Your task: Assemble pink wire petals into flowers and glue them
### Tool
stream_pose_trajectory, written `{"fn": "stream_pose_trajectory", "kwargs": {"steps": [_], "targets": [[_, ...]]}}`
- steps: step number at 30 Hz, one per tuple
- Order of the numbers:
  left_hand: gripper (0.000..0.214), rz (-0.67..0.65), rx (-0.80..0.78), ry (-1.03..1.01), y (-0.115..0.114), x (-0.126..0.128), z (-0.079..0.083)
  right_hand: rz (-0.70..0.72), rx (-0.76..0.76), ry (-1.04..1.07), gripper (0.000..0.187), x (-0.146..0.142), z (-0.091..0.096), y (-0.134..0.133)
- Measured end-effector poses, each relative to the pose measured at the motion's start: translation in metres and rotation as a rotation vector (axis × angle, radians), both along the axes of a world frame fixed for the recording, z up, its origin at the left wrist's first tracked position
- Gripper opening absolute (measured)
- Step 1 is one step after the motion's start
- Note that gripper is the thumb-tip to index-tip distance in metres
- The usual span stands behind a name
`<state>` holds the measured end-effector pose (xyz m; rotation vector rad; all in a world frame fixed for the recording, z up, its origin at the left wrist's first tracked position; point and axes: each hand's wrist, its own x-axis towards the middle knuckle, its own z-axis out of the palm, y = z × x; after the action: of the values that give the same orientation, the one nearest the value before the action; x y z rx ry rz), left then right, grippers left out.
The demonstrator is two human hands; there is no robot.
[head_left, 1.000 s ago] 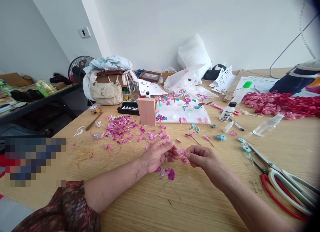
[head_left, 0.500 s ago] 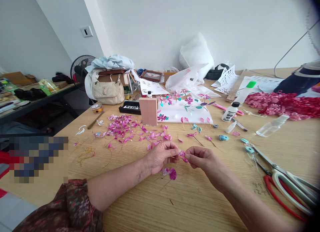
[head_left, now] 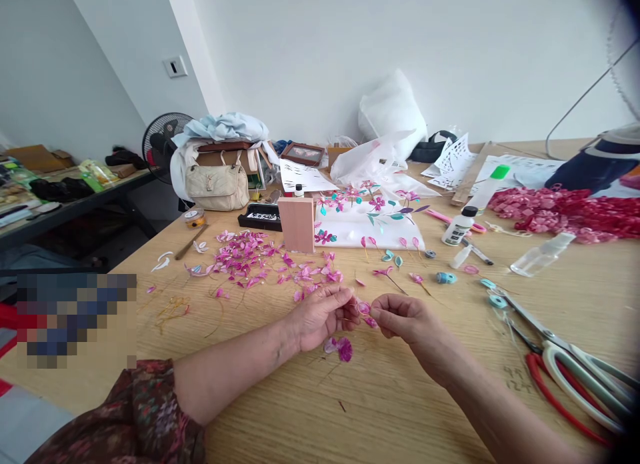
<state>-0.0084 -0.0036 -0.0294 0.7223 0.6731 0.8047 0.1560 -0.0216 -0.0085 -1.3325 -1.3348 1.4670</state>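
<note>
Between my hands is a small pink wire-edged petal (head_left: 363,308), with a second pink petal (head_left: 371,322) hanging just below it. My right hand (head_left: 403,315) pinches the petal's right edge between thumb and forefinger. On the other side, my left hand (head_left: 324,317) has its fingers curled in against the petal's left edge, the thumb a little raised; the exact hold is partly hidden. Under the hands lies a pale and magenta petal flower (head_left: 344,349) with thin wire stems. Beyond my left hand spreads a heap of loose pink petals (head_left: 245,257).
Scissors (head_left: 555,344) lie at the right, below a spray bottle (head_left: 543,254) and a black-capped bottle (head_left: 460,226). A wooden block (head_left: 297,225) stands behind the petals. Pink stemmed petals (head_left: 385,273) and a blue thread spool (head_left: 445,277) lie beyond my right hand.
My left thumb has lifted and the left fingers have shifted slightly at the petal. My right hand keeps its pinch in nearly the same place. The view has tilted very slightly.
</note>
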Motion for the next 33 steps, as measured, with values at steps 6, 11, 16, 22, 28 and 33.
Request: {"fn": "stream_pose_trajectory", "kwargs": {"steps": [6, 11, 16, 22, 28, 33], "targets": [[0.022, -0.042, 0.091, 0.050, -0.0004, -0.0020, 0.0026, -0.035, -0.007, 0.000, 0.022, -0.0005, 0.0022, -0.0004], [0.021, -0.051, 0.147, 0.144, -0.0004, -0.0011, 0.0057, -0.038, -0.001, -0.014, 0.024, 0.0002, 0.0019, 0.0005], [0.020, -0.033, 0.153, 0.162, 0.0014, -0.0008, 0.0048, -0.034, -0.008, -0.022, 0.025, 0.0006, 0.0025, 0.0007], [0.022, -0.028, 0.138, 0.176, 0.0027, -0.0004, 0.0055, -0.020, -0.003, -0.013, 0.025, 0.0016, 0.0008, 0.0010], [0.024, -0.033, 0.100, 0.160, 0.0034, -0.0015, 0.0060, -0.022, -0.036, 0.022, 0.025, 0.0022, 0.0011, 0.0012], [0.025, -0.030, 0.092, 0.149, 0.0042, -0.0021, 0.0057, -0.042, -0.067, 0.074, 0.024, 0.0033, 0.0009, 0.0008]]}}
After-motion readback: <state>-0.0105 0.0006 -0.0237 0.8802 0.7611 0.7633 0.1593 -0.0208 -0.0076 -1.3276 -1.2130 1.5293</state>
